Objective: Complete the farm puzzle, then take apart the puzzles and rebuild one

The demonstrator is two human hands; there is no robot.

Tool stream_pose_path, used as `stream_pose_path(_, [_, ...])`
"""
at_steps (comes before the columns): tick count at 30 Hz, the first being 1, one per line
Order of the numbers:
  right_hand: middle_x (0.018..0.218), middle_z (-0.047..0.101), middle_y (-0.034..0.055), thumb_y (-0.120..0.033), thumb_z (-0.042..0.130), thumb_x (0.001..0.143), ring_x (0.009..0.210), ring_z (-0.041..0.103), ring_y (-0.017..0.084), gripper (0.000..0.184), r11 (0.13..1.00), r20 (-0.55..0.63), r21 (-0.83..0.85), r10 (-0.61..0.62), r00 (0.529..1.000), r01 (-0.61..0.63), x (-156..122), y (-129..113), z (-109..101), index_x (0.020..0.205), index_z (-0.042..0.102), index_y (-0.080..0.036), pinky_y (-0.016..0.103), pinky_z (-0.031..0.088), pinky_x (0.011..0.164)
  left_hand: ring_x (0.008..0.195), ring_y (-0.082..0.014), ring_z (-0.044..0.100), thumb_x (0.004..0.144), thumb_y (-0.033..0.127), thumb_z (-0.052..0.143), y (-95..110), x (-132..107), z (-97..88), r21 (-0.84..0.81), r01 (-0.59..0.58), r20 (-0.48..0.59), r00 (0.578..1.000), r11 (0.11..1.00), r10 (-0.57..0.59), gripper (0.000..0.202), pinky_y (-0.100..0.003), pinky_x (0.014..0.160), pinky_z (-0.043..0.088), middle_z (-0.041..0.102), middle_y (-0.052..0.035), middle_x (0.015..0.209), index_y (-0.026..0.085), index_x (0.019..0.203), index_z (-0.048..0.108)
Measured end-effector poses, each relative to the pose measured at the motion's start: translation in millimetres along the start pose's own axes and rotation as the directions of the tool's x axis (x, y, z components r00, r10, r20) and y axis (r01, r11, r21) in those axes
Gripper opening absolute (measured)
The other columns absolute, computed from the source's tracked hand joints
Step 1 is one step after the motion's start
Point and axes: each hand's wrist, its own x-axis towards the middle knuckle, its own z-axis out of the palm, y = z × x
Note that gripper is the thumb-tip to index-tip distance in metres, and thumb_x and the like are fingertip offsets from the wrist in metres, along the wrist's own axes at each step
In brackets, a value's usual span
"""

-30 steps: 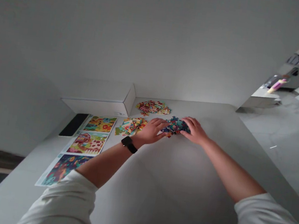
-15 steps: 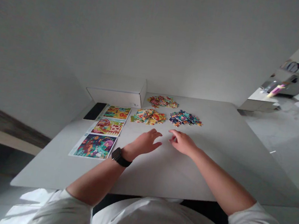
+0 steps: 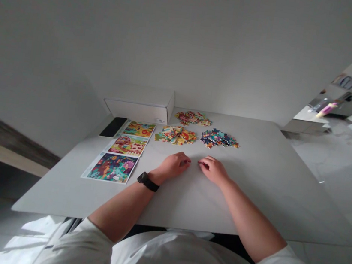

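Note:
My left hand [image 3: 174, 165], with a black watch on its wrist, rests on the grey table [image 3: 252, 194] with fingers curled in and nothing in them. My right hand [image 3: 212, 169] lies just to its right, fingers loosely curled too, holding nothing. Beyond the hands lie three heaps of jigsaw pieces: a dark blue heap [image 3: 219, 138] nearest my right hand, a yellow-orange heap [image 3: 175, 134] in front of my left hand, and a red heap [image 3: 192, 117] further back. Neither hand touches a heap.
Three picture cards lie in a row at the left: a dark floral one [image 3: 111, 167], a red barn one [image 3: 128, 145], a yellow one [image 3: 138, 129]. A white box [image 3: 138, 106] stands at the back by the wall. A black phone [image 3: 113, 126] lies beside the cards.
Both hands have drawn back from the dark blue heap toward me and curled in on the bare table. The head has pulled back, so more table shows.

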Motion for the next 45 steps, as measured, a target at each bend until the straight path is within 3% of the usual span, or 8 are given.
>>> stream_pose_path(5, [0.098, 0.076, 0.0032, -0.02, 0.068, 0.099, 0.08, 0.07, 0.017, 0.017, 0.998, 0.025, 0.07, -0.002, 1.0, 0.001, 1, 2, -1, 0.107, 0.082, -0.026, 0.03, 0.056, 0.078, 0.078, -0.0156, 0.064, 0.095, 0.035, 0.063, -4, 3, -9.8, -0.157, 0.134, -0.057, 0.988, 0.978, -0.145, 0.029, -0.028, 0.074, 0.053, 0.077, -0.0072, 0.104, 0.019, 0.11, 0.082])
stream_pose_path(10, [0.098, 0.076, 0.0026, -0.021, 0.069, 0.099, 0.078, 0.07, 0.017, 0.016, 0.994, 0.033, 0.111, -0.009, 0.999, 0.006, 0, 6, 0, 0.106, 0.082, -0.027, 0.03, 0.056, 0.078, 0.061, -0.014, 0.056, 0.095, 0.054, 0.062, -16, 6, -18.1, -0.4, 0.305, -0.006, 0.942, 0.864, -0.335, 0.045, -0.024, 0.056, 0.044, 0.066, -0.0011, 0.072, 0.016, 0.112, 0.079])
stream_pose_path(13, [0.1, 0.076, 0.0026, -0.021, 0.07, 0.099, 0.079, 0.07, 0.017, 0.016, 0.993, 0.039, 0.118, -0.005, 0.999, 0.0, -2, 4, 0, 0.107, 0.082, -0.028, 0.03, 0.057, 0.079, 0.061, -0.0152, 0.057, 0.102, 0.05, 0.054, -13, 4, -16.4, -0.339, 0.35, -0.063, 0.918, 0.874, -0.392, 0.042, -0.025, 0.055, 0.046, 0.063, -0.0019, 0.073, 0.017, 0.115, 0.076])
stream_pose_path(16, [0.104, 0.077, 0.004, -0.021, 0.07, 0.099, 0.082, 0.072, 0.018, 0.016, 0.994, 0.046, 0.107, -0.01, 0.999, 0.005, -4, 2, -3, 0.108, 0.082, -0.027, 0.031, 0.058, 0.081, 0.088, -0.0219, 0.068, 0.104, 0.032, 0.055, 3, 4, -10.6, 0.091, 0.203, -0.189, 0.965, 0.975, -0.183, 0.028, -0.031, 0.07, 0.057, 0.072, -0.0112, 0.108, 0.022, 0.12, 0.075])
stream_pose_path(21, [0.108, 0.078, 0.0061, -0.023, 0.066, 0.101, 0.081, 0.072, 0.019, 0.02, 0.999, -0.012, 0.054, -0.004, 1.0, 0.005, 0, 8, -27, 0.112, 0.081, -0.027, 0.034, 0.059, 0.083, 0.104, -0.0275, 0.067, 0.105, 0.019, 0.048, 28, 25, -9.6, 0.502, -0.137, 0.079, 0.99, 0.854, 0.113, 0.035, -0.037, 0.076, 0.059, 0.07, -0.0135, 0.129, 0.026, 0.126, 0.074])
stream_pose_path(28, [0.104, 0.08, 0.0053, -0.026, 0.067, 0.097, 0.082, 0.072, 0.02, 0.016, 0.988, -0.137, -0.082, 0.121, 0.983, -0.133, 21, 70, -70, 0.103, 0.082, -0.027, 0.034, 0.059, 0.081, 0.104, -0.0278, 0.068, 0.106, 0.024, 0.049, 21, 68, -19.3, 0.465, -0.21, 0.168, 0.975, 0.86, 0.147, 0.032, -0.039, 0.082, 0.059, 0.07, -0.0143, 0.123, 0.023, 0.125, 0.075])
stream_pose_path(35, [0.104, 0.082, 0.0065, -0.023, 0.065, 0.095, 0.09, 0.075, 0.022, 0.021, 0.91, -0.195, -0.167, 0.348, 0.917, -0.38, 41, 123, -99, 0.107, 0.082, -0.025, 0.033, 0.057, 0.084, 0.11, -0.0249, 0.07, 0.108, 0.026, 0.051, 15, 62, 0.4, 0.477, -0.204, 0.213, 0.971, 0.855, 0.113, 0.03, -0.038, 0.088, 0.059, 0.07, -0.0104, 0.13, 0.025, 0.13, 0.072])
stream_pose_path(45, [0.103, 0.081, 0.009, -0.019, 0.063, 0.091, 0.09, 0.073, 0.025, 0.021, 0.88, -0.398, -0.026, 0.426, 0.813, -0.474, 40, 135, -72, 0.108, 0.075, -0.022, 0.036, 0.056, 0.084, 0.108, -0.023, 0.07, 0.109, 0.028, 0.05, 2, 43, 1.7, 0.435, -0.128, 0.164, 0.985, 0.891, 0.062, 0.027, -0.034, 0.089, 0.058, 0.071, -0.009, 0.13, 0.025, 0.123, 0.074])
